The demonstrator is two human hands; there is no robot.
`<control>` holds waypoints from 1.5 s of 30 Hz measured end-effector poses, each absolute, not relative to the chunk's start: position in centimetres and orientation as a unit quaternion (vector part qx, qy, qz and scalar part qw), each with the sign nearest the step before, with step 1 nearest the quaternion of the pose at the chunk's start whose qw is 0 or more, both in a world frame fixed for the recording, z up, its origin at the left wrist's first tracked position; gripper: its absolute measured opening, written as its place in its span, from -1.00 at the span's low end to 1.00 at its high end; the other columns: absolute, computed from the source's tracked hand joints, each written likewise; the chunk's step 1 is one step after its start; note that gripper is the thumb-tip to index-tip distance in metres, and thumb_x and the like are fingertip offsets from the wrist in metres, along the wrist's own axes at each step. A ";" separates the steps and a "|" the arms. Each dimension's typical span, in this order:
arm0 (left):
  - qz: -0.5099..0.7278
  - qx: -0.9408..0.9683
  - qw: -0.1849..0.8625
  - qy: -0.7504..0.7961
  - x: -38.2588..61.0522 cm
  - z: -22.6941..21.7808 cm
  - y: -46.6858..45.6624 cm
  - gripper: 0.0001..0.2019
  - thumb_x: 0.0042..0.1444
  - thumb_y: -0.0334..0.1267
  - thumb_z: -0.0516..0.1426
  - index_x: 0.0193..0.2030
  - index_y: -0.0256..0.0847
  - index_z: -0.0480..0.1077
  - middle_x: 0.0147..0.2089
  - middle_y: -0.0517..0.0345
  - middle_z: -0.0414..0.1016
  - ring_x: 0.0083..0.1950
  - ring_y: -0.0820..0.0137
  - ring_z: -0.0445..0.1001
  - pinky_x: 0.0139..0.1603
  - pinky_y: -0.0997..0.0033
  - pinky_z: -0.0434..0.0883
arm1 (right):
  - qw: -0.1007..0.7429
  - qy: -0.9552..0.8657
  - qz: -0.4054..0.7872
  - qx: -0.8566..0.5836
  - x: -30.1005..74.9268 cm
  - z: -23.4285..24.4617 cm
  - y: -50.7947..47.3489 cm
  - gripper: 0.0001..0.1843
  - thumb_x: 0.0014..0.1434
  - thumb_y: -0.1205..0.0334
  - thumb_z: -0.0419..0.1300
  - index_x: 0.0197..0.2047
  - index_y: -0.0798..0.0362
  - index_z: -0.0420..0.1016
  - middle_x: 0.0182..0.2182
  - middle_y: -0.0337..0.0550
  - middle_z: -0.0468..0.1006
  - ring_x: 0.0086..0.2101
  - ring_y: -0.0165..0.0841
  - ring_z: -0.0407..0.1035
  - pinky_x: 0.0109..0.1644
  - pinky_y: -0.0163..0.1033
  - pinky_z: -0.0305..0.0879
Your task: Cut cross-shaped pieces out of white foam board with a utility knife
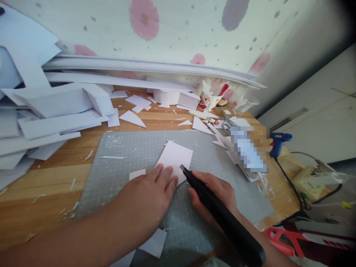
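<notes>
My left hand (148,193) lies flat with its fingers stretched out, pressing down a white card piece (175,157) on the grey cutting mat (119,163). My right hand (214,196) is wrapped round a black utility knife (217,207). The knife's tip touches the card's right edge, just beside my left fingertips. A smaller white offcut (137,173) lies on the mat left of my left hand, and another offcut (154,243) sits near the mat's front edge.
Stacks of white foam board (55,111) crowd the table's left and back. Scraps, scissors (226,122), a paper cup (209,100) and a blue glue gun (278,142) lie at the right. Cables and a power strip (306,181) sit past the table's right edge.
</notes>
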State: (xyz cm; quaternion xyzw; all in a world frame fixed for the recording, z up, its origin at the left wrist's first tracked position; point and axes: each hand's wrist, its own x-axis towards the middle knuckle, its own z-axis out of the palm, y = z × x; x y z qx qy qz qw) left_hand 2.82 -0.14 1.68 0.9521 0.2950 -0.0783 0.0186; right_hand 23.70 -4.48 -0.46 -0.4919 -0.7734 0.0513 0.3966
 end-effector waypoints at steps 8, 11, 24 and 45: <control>-0.064 0.952 0.032 0.299 2.8 1.4 -0.1 -0.46 0.23 -0.50 0.00 0.37 -0.38 0.25 0.40 -0.37 0.23 0.34 -0.21 0.30 0.06 -0.18 0.55 | 0.405 -0.774 0.024 -0.487 23.5 -0.2 -4.5 -0.64 0.16 0.36 0.21 0.04 0.02 0.41 -0.36 -0.14 0.67 -0.45 -0.34 0.59 -0.38 -0.32 0.55; -0.078 0.949 0.038 0.302 3.0 1.6 -0.1 -0.46 0.24 -0.50 -0.01 0.37 -0.38 0.25 0.40 -0.37 0.22 0.35 -0.20 0.30 0.07 -0.18 0.54 | 0.407 -0.771 0.028 -0.490 23.5 -0.3 -4.5 -0.64 0.16 0.36 0.22 0.05 0.03 0.41 -0.36 -0.13 0.68 -0.44 -0.34 0.59 -0.37 -0.33 0.54; -0.077 0.949 0.039 0.303 2.9 1.6 -0.2 -0.48 0.27 -0.48 0.00 0.37 -0.39 0.24 0.41 -0.39 0.19 0.36 -0.21 0.27 0.12 -0.19 0.51 | 0.405 -0.780 0.024 -0.477 23.4 -0.4 -4.5 -0.66 0.17 0.36 0.21 0.04 0.06 0.41 -0.41 -0.10 0.67 -0.52 -0.34 0.56 -0.45 -0.32 0.52; -0.062 0.943 0.023 0.325 3.1 1.5 -0.3 -0.50 0.26 -0.50 0.04 0.35 -0.36 0.27 0.38 -0.35 0.27 0.34 -0.19 0.31 -0.03 -0.08 0.60 | 0.369 -0.801 0.029 -0.470 23.4 0.2 -5.8 -0.58 0.17 0.42 0.19 0.11 0.04 0.36 -0.40 -0.13 0.65 -0.53 -0.31 0.52 -0.45 -0.28 0.48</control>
